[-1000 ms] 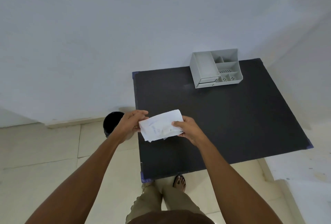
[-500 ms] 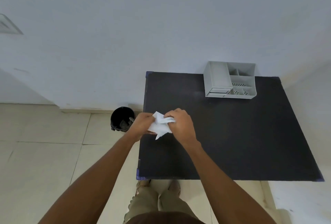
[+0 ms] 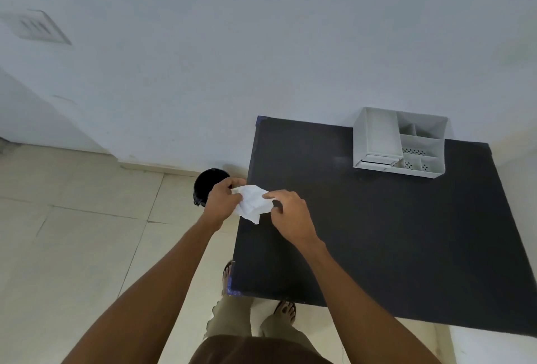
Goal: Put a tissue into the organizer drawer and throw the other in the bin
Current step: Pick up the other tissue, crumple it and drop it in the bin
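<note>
Head view: both hands hold one crumpled white tissue at the black table's left edge, left hand gripping it, right hand pinching its far side. The black bin sits just beyond on the floor. The grey organizer stands well apart (drawer looks closed); no tissue is visibly binned or stowed, so both steps seem undone

crumpled white tissue, grey organizer, black bin
</note>
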